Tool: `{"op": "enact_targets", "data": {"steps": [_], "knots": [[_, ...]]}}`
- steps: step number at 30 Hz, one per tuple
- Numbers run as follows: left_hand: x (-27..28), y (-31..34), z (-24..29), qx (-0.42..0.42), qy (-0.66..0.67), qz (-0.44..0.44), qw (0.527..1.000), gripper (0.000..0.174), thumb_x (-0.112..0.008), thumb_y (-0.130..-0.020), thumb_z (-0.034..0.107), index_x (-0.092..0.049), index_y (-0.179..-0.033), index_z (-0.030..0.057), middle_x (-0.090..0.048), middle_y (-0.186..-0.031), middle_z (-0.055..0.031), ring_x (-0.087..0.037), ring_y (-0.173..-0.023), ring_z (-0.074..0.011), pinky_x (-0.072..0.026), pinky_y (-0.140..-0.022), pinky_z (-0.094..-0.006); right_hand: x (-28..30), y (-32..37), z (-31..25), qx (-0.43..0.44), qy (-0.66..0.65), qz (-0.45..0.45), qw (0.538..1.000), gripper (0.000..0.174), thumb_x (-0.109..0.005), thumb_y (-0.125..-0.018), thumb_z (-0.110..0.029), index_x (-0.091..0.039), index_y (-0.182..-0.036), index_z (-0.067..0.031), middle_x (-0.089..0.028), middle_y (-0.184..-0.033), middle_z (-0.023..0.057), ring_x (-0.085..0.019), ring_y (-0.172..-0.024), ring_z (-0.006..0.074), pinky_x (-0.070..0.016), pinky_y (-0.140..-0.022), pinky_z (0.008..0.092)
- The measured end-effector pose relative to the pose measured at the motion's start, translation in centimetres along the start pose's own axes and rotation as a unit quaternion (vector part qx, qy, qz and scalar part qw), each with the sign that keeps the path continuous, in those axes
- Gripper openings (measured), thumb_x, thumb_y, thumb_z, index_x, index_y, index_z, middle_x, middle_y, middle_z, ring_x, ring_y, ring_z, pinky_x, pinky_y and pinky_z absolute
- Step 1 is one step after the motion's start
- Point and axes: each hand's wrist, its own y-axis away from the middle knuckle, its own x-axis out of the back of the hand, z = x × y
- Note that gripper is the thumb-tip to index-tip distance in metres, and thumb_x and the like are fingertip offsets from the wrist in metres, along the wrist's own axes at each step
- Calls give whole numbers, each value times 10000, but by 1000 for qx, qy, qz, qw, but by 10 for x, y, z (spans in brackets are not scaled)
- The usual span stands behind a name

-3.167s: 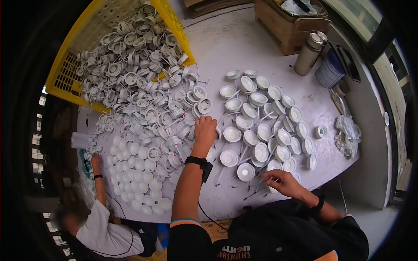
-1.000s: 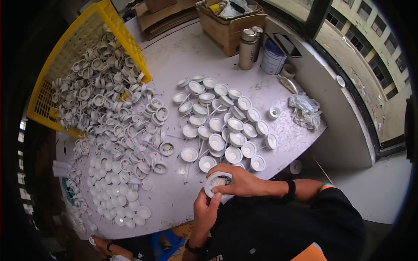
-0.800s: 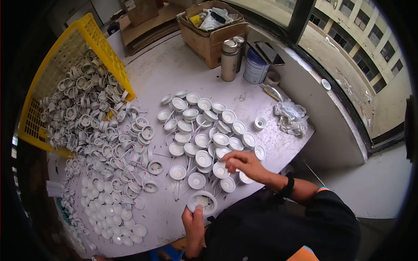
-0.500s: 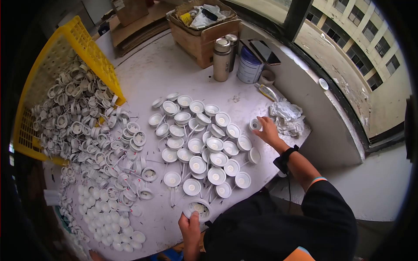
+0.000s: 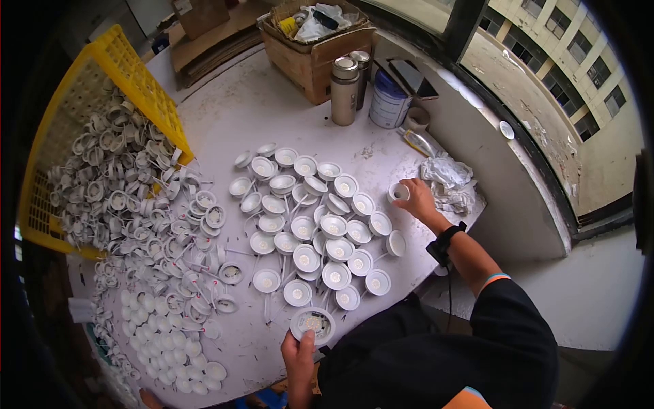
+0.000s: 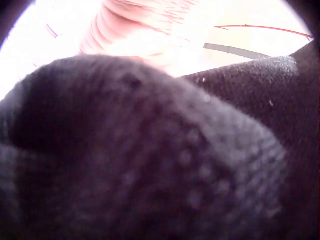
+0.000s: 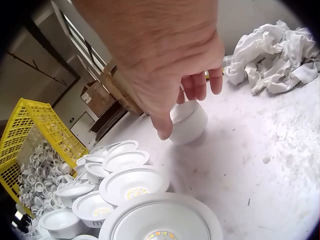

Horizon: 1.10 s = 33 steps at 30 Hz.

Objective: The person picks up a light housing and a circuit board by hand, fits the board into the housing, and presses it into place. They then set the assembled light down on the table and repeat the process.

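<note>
Down at the near edge of the table (image 5: 272,109), a worker's left hand (image 5: 300,354) holds a round white light fitting (image 5: 313,324) face up, thumb pressed on its rim. The fingers beneath it are hidden. The left wrist camera shows only dark fabric and a blur of skin.

The right hand (image 5: 417,201) is stretched out to the table's far right, where thumb and curled fingers (image 7: 200,87) close round a small white cup (image 5: 398,193) standing on the tabletop. Just beyond that cup lies a crumpled white cloth (image 5: 446,180).

Between the two hands, a cluster of white downlights (image 5: 320,225) sits face up, rims touching and overlapping. To the left of it, a loose heap of fittings (image 5: 136,184) spills from a tipped yellow crate (image 5: 102,75). Rows of flat white discs (image 5: 170,341) lie below the heap, near the table's left edge.

At the far side stand a steel flask (image 5: 344,82) and a blue-and-white tin (image 5: 390,101) side by side. An open cardboard box (image 5: 313,48) sits behind them.
</note>
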Motion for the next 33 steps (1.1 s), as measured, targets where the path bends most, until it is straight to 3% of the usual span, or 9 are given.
{"op": "enact_targets", "data": {"steps": [5,9,13,15,18,26,29,31,33], "knots": [[-4,3,0,-15,23,-28,999,236,-544,-839,162,-547,-996,-15,-564,-766,-21,-425,-578,-43,-349,-506,-196,6,1,9,1,-34,12,999,458,-752,-639,-245,-587,-1016,-44,-579,-983,144,-553,-920,289,-451,-793,373],[-6,5,4,-70,34,-37,996,201,-504,-878,195,-530,-953,11,-453,-669,27,-389,-578,-39,-317,-517,-197,38,19,-50,32,-240,26,970,384,-726,-682,-185,-576,-996,-23,-585,-973,125,-568,-891,237,-443,-791,335],[-7,4,4,-107,15,-38,993,353,-387,-924,319,-529,-1001,6,-484,-708,4,-386,-586,-47,-283,-510,-195,99,72,-151,194,-308,-124,923,488,-748,-667,-199,-538,-1076,-36,-562,-1029,115,-544,-957,245,-424,-821,351],[-4,5,2,-110,33,-51,992,343,-392,-923,311,-521,-993,0,-458,-699,6,-376,-598,-53,-293,-532,-201,113,94,-185,312,-275,-160,895,535,-755,-656,-219,-517,-1106,-56,-533,-1083,109,-507,-1008,271,-394,-855,367],[-3,9,1,-119,48,-75,989,356,-380,-926,319,-508,-996,-7,-428,-691,8,-364,-614,-62,-301,-560,-209,114,111,-217,404,-273,-194,851,596,-757,-630,-233,-497,-1137,-61,-496,-1131,106,-483,-1021,291,-377,-851,382],[0,18,0,-146,67,-95,982,341,-473,-908,261,-479,-1084,-31,-513,-822,-15,-435,-719,-62,-363,-631,-204,102,130,-229,410,-268,-217,844,701,-764,-637,-252,-445,-1232,-64,-453,-1199,120,-459,-1066,283,-378,-884,382],[0,20,4,-138,72,-103,982,307,-510,-888,229,-494,-1057,-27,-543,-845,-30,-467,-743,-70,-390,-643,-213,101,134,-226,360,-340,-212,842,619,-720,-702,-234,-449,-1230,-57,-479,-1157,151,-514,-998,302,-430,-811,372],[3,19,2,-130,47,-105,985,290,-517,-878,217,-503,-1037,-25,-552,-840,-35,-476,-739,-73,-399,-642,-221,101,137,-225,258,-357,-291,849,496,-658,-758,-177,-477,-1205,-58,-530,-1042,151,-561,-887,285,-460,-734,349],[3,20,1,-122,22,-105,987,273,-524,-868,205,-513,-1017,-23,-561,-836,-40,-486,-735,-77,-408,-641,-229,102,140,-226,238,-356,-305,851,447,-631,-773,-155,-492,-1185,-50,-543,-986,145,-568,-843,278,-463,-709,343]]}}
